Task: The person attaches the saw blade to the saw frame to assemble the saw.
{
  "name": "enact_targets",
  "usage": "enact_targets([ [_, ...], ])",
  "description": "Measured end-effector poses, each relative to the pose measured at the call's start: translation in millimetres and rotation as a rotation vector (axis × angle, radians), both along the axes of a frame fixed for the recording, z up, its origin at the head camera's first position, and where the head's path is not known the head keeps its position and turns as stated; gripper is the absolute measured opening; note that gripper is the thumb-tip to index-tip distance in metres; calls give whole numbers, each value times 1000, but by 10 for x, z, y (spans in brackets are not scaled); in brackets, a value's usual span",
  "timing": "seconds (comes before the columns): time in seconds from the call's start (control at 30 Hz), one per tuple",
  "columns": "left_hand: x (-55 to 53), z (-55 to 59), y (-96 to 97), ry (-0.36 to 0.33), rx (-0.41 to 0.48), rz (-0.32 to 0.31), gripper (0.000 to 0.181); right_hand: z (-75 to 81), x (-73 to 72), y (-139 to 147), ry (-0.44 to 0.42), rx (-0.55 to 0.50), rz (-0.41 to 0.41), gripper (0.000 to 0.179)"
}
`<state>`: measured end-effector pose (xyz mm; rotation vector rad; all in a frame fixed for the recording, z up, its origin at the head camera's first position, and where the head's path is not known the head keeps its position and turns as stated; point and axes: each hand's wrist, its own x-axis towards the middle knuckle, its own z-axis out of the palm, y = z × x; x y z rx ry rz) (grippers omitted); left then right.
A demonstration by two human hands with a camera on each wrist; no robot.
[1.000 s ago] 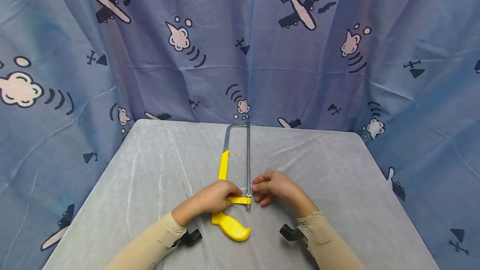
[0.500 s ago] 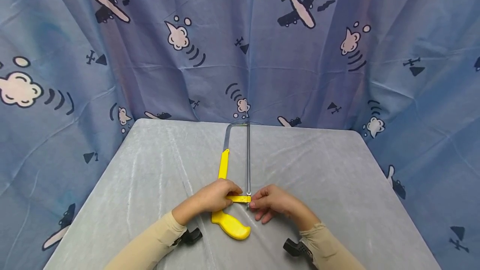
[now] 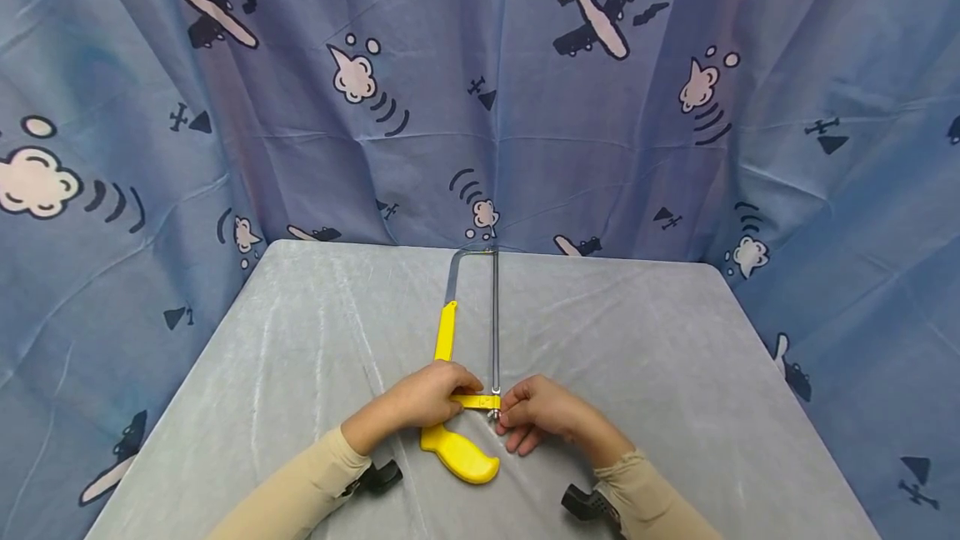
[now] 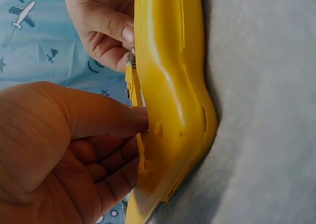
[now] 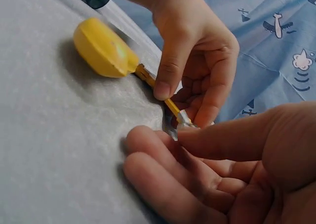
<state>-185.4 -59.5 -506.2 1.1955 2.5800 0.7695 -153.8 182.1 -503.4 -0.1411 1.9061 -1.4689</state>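
A hacksaw with a yellow handle (image 3: 463,458) lies on the table, its grey bow pointing to the far edge. The narrow blade (image 3: 496,315) runs along its right side. My left hand (image 3: 429,394) grips the yellow frame just above the handle, thumb and fingers around the short crosspiece (image 3: 474,401). With thumb and index finger, my right hand (image 3: 546,413) pinches the small metal wing nut (image 3: 493,415) at the blade's near end; its other fingers are loosely bent. In the right wrist view, the thumb and index finger partly cover the nut.
A grey cloth-covered table (image 3: 315,340) surrounds the saw. Behind it and at both sides hangs a blue curtain (image 3: 420,123) printed with planes and clouds. A black wrist camera (image 3: 378,477) sits under the left wrist, and another black camera (image 3: 585,502) under the right.
My right hand has come down from beside the blade to the wing nut and taken it between thumb and finger. The left hand and the hacksaw have stayed put.
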Motion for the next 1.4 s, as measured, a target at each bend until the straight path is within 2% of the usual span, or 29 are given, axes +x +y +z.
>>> enact_targets([
  [0.2, 20, 17, 11, 6, -13, 4, 34, 107, 78, -27, 116, 205, -26, 17],
  [0.27, 25, 20, 16, 9, -13, 2, 35, 135, 100, -24, 125, 235, -22, 19],
  [0.53, 47, -2, 14, -8, -12, 16, 32, 185, 155, -37, 48, 165, 17, 34],
  [0.77, 65, -18, 11, -28, -4, 12, 31, 108, 185, -74, 45, 177, 21, 38],
  [1.0, 62, -10, 1, -17, -6, 14, 31, 54, 172, -111, 24, 145, 27, 40],
  [1.27, 16, 5, -8, -24, 4, 20, 32, 60, 120, -127, -8, 103, 5, 32],
  [1.4, -1, 23, -15, -22, 9, 17, 32, 35, 80, -99, -34, 56, 24, 28],
])
